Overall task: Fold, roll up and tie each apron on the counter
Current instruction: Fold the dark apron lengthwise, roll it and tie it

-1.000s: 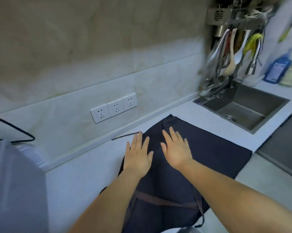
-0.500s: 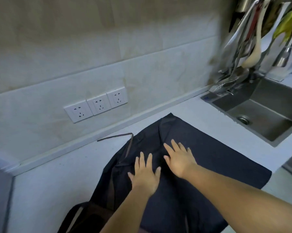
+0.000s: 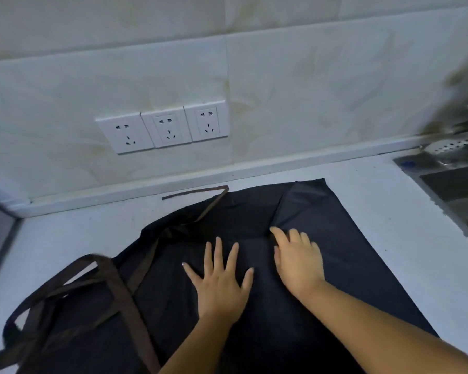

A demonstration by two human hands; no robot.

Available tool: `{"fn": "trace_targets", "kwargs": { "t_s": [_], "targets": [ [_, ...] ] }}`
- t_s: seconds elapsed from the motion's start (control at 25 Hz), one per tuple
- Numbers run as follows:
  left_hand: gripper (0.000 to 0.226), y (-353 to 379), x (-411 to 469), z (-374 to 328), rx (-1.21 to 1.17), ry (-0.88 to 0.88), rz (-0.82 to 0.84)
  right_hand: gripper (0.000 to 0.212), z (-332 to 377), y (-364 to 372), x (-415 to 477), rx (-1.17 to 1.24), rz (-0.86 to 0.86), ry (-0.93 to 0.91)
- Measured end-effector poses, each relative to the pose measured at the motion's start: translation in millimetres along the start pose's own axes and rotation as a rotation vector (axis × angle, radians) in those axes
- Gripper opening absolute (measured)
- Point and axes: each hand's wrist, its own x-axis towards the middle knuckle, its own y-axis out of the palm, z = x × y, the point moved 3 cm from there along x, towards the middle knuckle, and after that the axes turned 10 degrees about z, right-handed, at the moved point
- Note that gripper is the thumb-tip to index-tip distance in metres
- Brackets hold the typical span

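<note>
A dark navy apron lies spread on the white counter, with a fold running up its far part. Its brown straps loop over the left end, and one thin strap end trails toward the wall. My left hand lies flat on the cloth with fingers spread. Just to its right, my right hand rests on the apron, its fingertips at the edge of the folded flap.
Three white wall sockets sit on the tiled backsplash above the counter. A steel sink with a perforated drainer lies at the right edge. A grey object's corner shows at the far left.
Both hands slid nearer to me along the apron, smoothing it. The view swung left and down, so the sink and hanging utensils left the frame and the brown straps came into sight.
</note>
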Motion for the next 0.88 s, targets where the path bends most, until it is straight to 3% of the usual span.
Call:
{"fn": "trace_targets", "kwargs": {
  "t_s": [0.08, 0.16, 0.32, 0.44, 0.56, 0.68, 0.76, 0.88],
  "targets": [
    [0.069, -2.6, 3.4, 2.1, -0.025, -0.006, -0.053, 0.063, 2.7, -1.6, 30.7, 0.007, 0.024, -0.021],
    [0.071, 0.7, 4.0, 3.2, -0.057, -0.021, -0.091, 0.049, 1.2, 3.9, 49.5, 0.044, -0.002, 0.026],
    [0.077, 1.5, 1.6, 8.9, -0.148, -0.049, -0.199, 0.012, -8.9, 22.8, 34.7, 0.371, -0.374, 0.04],
    [0.077, -2.7, -1.2, 8.1, -0.191, -0.05, -0.285, 0.005, -18.8, 19.3, 17.7, 0.613, -0.586, 0.043],
    [0.05, -11.1, -11.3, 13.2, -0.329, -0.009, -0.512, 0.005, -38.0, 21.1, -3.7, 0.675, -0.662, 0.109],
    [0.026, -10.4, -28.2, 15.4, -0.283, 0.008, -0.669, 0.011, -55.0, 32.6, -34.9, 0.538, -0.501, 0.195],
    [0.022, -12.2, -43.4, 14.7, -0.151, -0.025, -0.572, 0.026, -57.7, 39.1, -59.6, 0.322, -0.392, 0.185],
    [0.036, -2.5, -65.0, 21.8, -0.015, -0.075, -0.355, 0.032, -55.4, 47.4, -88.9, 0.107, -0.393, 0.109]
  ]
}}
